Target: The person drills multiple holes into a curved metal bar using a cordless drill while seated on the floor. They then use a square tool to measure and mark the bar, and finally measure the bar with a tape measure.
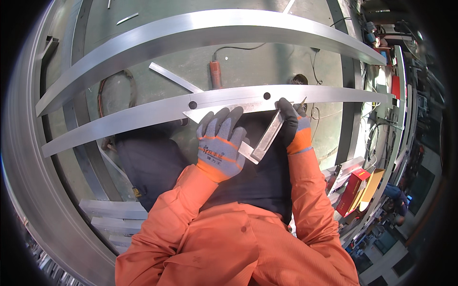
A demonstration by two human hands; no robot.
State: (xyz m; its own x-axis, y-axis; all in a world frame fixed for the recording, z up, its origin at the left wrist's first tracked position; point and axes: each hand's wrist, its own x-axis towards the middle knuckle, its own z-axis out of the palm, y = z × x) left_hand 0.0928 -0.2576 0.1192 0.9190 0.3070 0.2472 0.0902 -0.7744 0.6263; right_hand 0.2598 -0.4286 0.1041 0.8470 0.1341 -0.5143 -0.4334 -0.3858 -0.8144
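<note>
Both my hands wear grey gloves with orange bands and dark fingertips. A metal set square (268,135) lies against the near aluminium bar (157,107), its pointed corner and long edge resting on the bar's face. My left hand (221,143) is closed over the square's plate, fingertips at the bar. Beside the square's thick stock, my right hand (293,124) is closed on a thin pointed tool (304,101); most of it is hidden, so its exact kind does not show. Two dark round holes and a faint line mark the bar.
A second aluminium bar (210,24) runs parallel farther off. Beyond the near bar lie a red-handled corded tool (215,74), a loose metal strip (174,76) and cables. At right stands an open red-and-yellow box (353,193); stacked profiles (112,209) lie at lower left.
</note>
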